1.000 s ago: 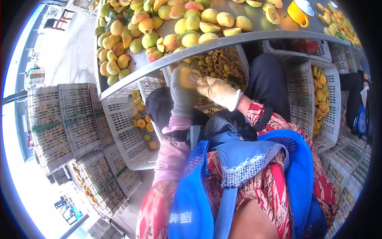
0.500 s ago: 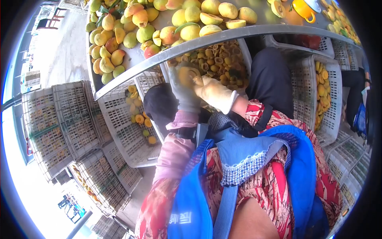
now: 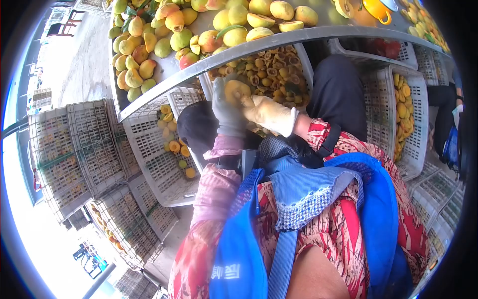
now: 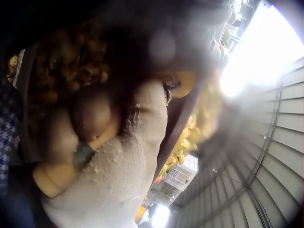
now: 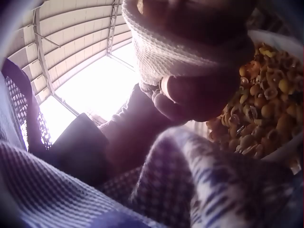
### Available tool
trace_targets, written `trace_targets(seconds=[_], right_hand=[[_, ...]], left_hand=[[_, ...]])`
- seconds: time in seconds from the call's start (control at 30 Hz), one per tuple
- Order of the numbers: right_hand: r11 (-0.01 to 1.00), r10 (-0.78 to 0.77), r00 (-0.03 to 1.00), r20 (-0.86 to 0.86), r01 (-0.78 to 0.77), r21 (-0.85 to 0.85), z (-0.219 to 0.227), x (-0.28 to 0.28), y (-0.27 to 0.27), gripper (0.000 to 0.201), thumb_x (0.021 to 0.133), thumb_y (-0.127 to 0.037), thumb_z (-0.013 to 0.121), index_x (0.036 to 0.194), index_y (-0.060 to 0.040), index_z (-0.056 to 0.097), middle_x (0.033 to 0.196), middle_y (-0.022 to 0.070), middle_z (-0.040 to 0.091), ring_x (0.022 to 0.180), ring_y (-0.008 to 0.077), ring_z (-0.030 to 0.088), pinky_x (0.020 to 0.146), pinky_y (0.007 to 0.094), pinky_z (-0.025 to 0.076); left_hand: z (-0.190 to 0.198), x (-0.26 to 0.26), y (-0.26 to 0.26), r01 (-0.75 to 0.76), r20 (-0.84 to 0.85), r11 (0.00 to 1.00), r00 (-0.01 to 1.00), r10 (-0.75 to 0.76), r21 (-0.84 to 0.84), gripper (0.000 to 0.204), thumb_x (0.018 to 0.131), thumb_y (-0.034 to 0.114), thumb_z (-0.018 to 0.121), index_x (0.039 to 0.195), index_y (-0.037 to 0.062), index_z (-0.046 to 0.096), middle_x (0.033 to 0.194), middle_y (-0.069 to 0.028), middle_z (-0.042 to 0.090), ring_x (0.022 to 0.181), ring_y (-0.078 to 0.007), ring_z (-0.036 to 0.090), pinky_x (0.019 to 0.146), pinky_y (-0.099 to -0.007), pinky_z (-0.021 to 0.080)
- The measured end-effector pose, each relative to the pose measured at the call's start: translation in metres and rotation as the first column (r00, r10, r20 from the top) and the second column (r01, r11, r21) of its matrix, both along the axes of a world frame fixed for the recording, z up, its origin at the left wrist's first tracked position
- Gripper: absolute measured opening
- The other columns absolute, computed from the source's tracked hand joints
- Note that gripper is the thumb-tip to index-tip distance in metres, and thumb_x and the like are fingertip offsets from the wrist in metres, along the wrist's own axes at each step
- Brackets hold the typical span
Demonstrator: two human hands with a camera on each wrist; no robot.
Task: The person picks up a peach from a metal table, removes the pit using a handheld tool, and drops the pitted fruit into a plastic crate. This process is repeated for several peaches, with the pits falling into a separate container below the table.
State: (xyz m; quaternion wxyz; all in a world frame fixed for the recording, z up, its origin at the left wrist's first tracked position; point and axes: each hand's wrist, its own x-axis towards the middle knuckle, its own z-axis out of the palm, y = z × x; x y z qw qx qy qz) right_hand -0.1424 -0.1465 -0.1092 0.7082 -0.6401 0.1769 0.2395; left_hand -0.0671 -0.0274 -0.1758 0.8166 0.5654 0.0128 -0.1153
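My left hand [image 3: 222, 112], in a grey glove, holds a yellow peach [image 3: 236, 93] above the crate between the knees. My right hand [image 3: 273, 114], in a cream glove, meets the peach from the right, fingers curled. At its thumb tip in the left wrist view, a small tool with a dark curved metal end [image 4: 168, 89] lies against the orange-yellow flesh [image 4: 185, 84]. The glove hides most of this tool. Bare fingertips [image 4: 92, 116] of the right hand show past the glove. The left hand is blurred in the head view.
Whole and halved peaches [image 3: 174, 22] lie on a metal table [image 3: 318, 34] whose edge runs just beyond the hands. Below stands a crate [image 3: 306, 65] of pitted scraps. Crates with peach halves flank the knees, left [image 3: 149, 174] and right [image 3: 420, 119]. A yellow mug [image 3: 376, 10] sits on the table.
The head view has shifted slightly, so table and crates sit a little differently. Both hands stay together at the peach, with small movements; its orange face shows more plainly now than half a second ago.
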Motion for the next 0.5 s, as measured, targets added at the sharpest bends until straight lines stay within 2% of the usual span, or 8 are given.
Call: trace_targets(seconds=[0.07, 0.17, 0.2, 0.3, 0.37, 0.43, 0.5], right_hand=[[0.996, 0.079, 0.994, -0.078, -0.075, 0.048, 0.026, 0.0, -0.009, 0.028, 0.09, -0.028, 0.052, 0.091, -0.0005, 0.057, 0.062, 0.0081, 0.056, 0.045, 0.0187, 0.054, 0.041, 0.0328, 0.043], [0.987, 0.155, 0.982, -0.106, -0.151, 0.048, 0.024, 0.0, -0.014, 0.028, 0.089, -0.03, 0.053, 0.089, -0.0018, 0.057, 0.059, 0.0067, 0.053, 0.044, 0.0173, 0.051, 0.041, 0.0315, 0.042], [0.982, 0.189, 0.978, -0.089, -0.187, 0.03, 0.02, -0.001, -0.016, 0.031, 0.089, -0.03, 0.053, 0.094, 0.0003, 0.057, 0.06, 0.0082, 0.055, 0.049, 0.019, 0.055, 0.045, 0.0334, 0.045], [0.969, 0.226, 0.974, -0.023, -0.227, -0.097, 0.0, -0.003, -0.012, 0.035, 0.089, -0.03, 0.051, 0.098, 0.0025, 0.058, 0.063, 0.0102, 0.057, 0.053, 0.0217, 0.058, 0.051, 0.0354, 0.048], [0.924, 0.286, 0.95, 0.125, -0.239, -0.297, -0.015, -0.009, -0.005, 0.036, 0.089, -0.03, 0.051, 0.099, 0.0036, 0.059, 0.066, 0.0115, 0.059, 0.057, 0.0229, 0.06, 0.055, 0.0364, 0.049], [0.891, 0.343, 0.926, 0.16, -0.267, -0.367, 0.004, -0.01, -0.004, 0.036, 0.089, -0.031, 0.051, 0.098, 0.0036, 0.059, 0.068, 0.0113, 0.059, 0.061, 0.0221, 0.061, 0.055, 0.0361, 0.049], [0.915, 0.351, 0.933, 0.079, -0.324, -0.242, 0.021, -0.016, -0.008, 0.035, 0.09, -0.031, 0.051, 0.096, 0.0023, 0.06, 0.067, 0.0092, 0.058, 0.061, 0.0192, 0.06, 0.051, 0.0338, 0.048]], left_hand=[[0.01, 0.0, 0.003, 0.095, 0.027, 0.995, 0.995, -0.096, 0.026, 0.018, 0.075, 0.009, 0.063, 0.092, 0.005, 0.066, 0.099, -0.0099, 0.065, 0.089, -0.0286, 0.063, 0.078, -0.0345, 0.052], [0.027, -0.002, -0.004, 0.134, 0.025, 0.99, 0.991, -0.135, 0.039, 0.011, 0.067, 0.008, 0.064, 0.078, 0.0087, 0.064, 0.091, -0.0076, 0.064, 0.082, -0.0284, 0.062, 0.073, -0.0353, 0.051], [0.019, 0.002, 0.0, 0.177, 0.048, 0.981, 0.982, -0.181, 0.074, 0.015, 0.068, 0.007, 0.064, 0.083, 0.0077, 0.065, 0.093, -0.0086, 0.065, 0.084, -0.0285, 0.063, 0.074, -0.0352, 0.052], [0.004, 0.003, 0.008, 0.206, 0.015, 0.972, 0.978, -0.209, 0.114, 0.021, 0.078, 0.016, 0.059, 0.094, 0.0027, 0.064, 0.094, -0.0112, 0.065, 0.085, -0.0273, 0.063, 0.075, -0.0349, 0.052], [-0.002, -0.001, 0.013, 0.19, -0.039, 0.974, 0.982, -0.186, 0.122, 0.03, 0.086, 0.025, 0.054, 0.099, -0.0013, 0.062, 0.093, -0.0127, 0.065, 0.084, -0.0259, 0.063, 0.074, -0.0349, 0.053], [-0.005, 0.0, 0.017, 0.187, -0.072, 0.974, 0.981, -0.179, 0.127, 0.037, 0.092, 0.031, 0.051, 0.103, -0.0037, 0.061, 0.093, -0.0136, 0.065, 0.083, -0.0252, 0.063, 0.074, -0.0349, 0.053], [-0.003, 0.002, 0.021, 0.195, -0.091, 0.972, 0.979, -0.185, 0.131, 0.041, 0.095, 0.034, 0.049, 0.105, -0.0046, 0.061, 0.092, -0.014, 0.065, 0.082, -0.0252, 0.063, 0.073, -0.035, 0.054]])
